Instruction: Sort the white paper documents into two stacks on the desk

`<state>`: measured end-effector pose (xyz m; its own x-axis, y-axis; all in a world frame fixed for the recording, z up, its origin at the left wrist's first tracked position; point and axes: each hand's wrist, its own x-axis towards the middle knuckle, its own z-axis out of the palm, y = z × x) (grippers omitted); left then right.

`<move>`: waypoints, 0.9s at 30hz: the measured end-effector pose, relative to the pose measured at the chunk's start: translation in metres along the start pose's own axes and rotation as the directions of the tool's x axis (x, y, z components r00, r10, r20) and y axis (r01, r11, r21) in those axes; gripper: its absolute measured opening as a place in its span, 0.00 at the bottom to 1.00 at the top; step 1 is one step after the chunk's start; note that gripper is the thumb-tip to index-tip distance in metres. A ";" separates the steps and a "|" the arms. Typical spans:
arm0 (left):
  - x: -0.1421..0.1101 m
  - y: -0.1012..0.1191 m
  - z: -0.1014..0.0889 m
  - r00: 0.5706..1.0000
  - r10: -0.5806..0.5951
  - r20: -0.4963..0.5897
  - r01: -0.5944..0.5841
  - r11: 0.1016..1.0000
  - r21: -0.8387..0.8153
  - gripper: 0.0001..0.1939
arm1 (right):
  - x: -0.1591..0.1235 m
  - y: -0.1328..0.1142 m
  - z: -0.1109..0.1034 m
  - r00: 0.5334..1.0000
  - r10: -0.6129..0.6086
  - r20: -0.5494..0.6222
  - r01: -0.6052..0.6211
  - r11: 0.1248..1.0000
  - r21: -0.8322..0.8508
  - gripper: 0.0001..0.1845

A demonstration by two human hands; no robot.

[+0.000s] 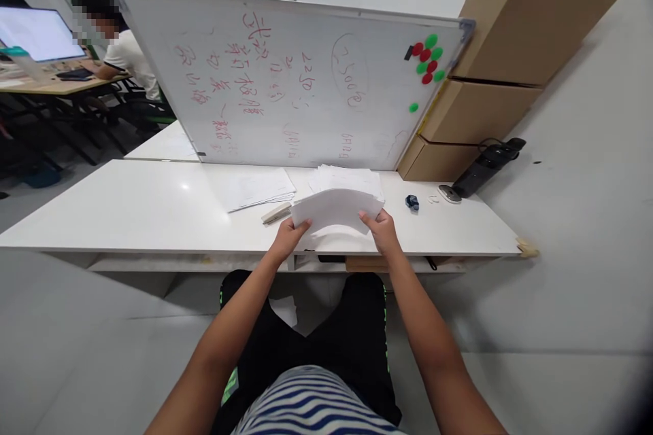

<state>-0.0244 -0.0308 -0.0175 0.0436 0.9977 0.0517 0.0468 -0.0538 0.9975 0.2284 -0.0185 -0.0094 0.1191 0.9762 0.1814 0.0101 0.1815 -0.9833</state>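
Observation:
Between my two hands a bundle of white paper sheets (331, 207) bows upward over the desk's front part. My left hand (288, 238) pinches its left edge, thumb on top. On the opposite edge my right hand (380, 228) grips it the same way; the fingers beneath are hidden. Just behind the held sheets lies a loose pile of papers (352, 180). Farther left rests another stack of papers (262, 187), with a pale stapler-like object (276, 213) between that stack and my left hand. A small dark blue object (412, 202) sits right of my right hand.
The white desk (153, 211) has an open shelf below its front edge. A whiteboard (306, 81) with red writing and magnets leans behind. Cardboard boxes (490, 109), a black bottle (487, 166) and a computer mouse (449, 193) are at right. Another person (130, 58) sits far left.

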 end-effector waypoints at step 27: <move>0.003 -0.007 0.000 0.996 -0.092 -0.001 0.092 0.995 -0.037 0.27 | -0.018 0.027 0.028 0.985 0.172 0.018 -0.165 0.966 -0.201 0.29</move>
<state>-0.0251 -0.0278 -0.0248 0.0379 0.9985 -0.0405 0.0135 0.0400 0.9991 0.1987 -0.0276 -0.0386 0.1012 0.9948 0.0101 0.1898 -0.0093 -0.9818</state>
